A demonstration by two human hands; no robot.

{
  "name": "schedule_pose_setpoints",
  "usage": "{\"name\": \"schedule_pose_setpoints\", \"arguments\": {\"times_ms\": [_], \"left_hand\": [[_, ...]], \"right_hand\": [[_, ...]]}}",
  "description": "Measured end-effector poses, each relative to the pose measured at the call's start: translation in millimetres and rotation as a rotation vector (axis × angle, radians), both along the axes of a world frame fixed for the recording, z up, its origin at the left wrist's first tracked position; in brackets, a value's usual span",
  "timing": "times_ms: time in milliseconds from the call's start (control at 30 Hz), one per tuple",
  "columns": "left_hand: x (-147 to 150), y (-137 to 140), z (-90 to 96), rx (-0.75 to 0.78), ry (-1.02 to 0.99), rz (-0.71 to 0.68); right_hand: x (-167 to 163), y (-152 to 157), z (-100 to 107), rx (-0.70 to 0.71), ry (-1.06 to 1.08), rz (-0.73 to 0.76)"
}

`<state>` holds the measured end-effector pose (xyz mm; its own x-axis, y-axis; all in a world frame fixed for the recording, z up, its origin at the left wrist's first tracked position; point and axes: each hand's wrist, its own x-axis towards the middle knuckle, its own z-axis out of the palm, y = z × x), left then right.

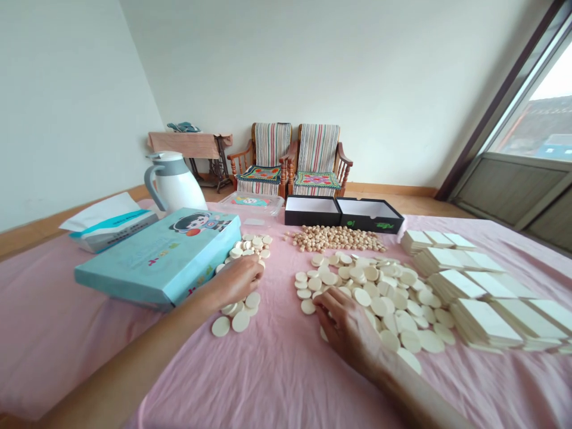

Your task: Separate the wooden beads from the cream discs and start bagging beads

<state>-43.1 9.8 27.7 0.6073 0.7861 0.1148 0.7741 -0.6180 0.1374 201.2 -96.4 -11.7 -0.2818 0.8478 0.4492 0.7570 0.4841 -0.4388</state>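
My left hand [240, 277] is over the smaller group of pale round wooden discs [240, 322], beside the light blue box. Its fingers are curled inward, and whatever they may hold is hidden. On the other side my right hand [342, 316] is at the near left edge of the large heap of discs [382, 306]. Thumb and fingers are drawn together there, with the tips at the edge of a pale wooden disc [308, 307]. The palm and the discs under it are out of sight.
Behind the heap lie many small wooden beads [339, 238] and two black trays [369, 215]. Stacks of pale rectangular cards [485, 322] stand at right. On the left are the blue box [156, 256], a tissue pack [114, 229], a white jug [179, 187] and a clear plastic container [252, 205].
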Motion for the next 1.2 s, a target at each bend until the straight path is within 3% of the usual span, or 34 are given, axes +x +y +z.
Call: {"name": "schedule_pose_setpoints", "arguments": {"times_ms": [167,300,567,700,800,933,1067,1200], "left_hand": [[5.0,1.7,2.7,-0.016,-0.019,-0.035],[19.2,20.1,0.7,-0.021,-0.165,-0.051],[97.6,90.9,-13.6,-0.014,-0.441,0.077],[118.3,105.7,-12.1,0.035,-0.501,0.106],[106.3,101.3,-9.6,0.047,-0.502,0.103],[61.5,80.3,-5.2,0.045,-0.377,0.048],[13.5,50.8,5.2,-0.076,-0.213,-0.003],[-10.8,26.0,14.5,-0.145,-0.051,0.019]], "right_hand": [[0.8,-1.9,3.1,0.008,0.026,-0.006],[0.8,-0.5,6.7,0.006,0.033,-0.01],[7.1,0.7,5.6,0.032,0.045,-0.041],[9.8,1.5,3.6,0.026,0.034,-0.058],[10.2,1.3,3.6,0.022,0.03,-0.046],[8.9,-0.6,4.1,-0.001,0.017,-0.02],[6.5,-2.5,3.3,-0.013,0.001,-0.008],[4.5,-2.9,1.2,-0.009,0.007,0.013]]}}
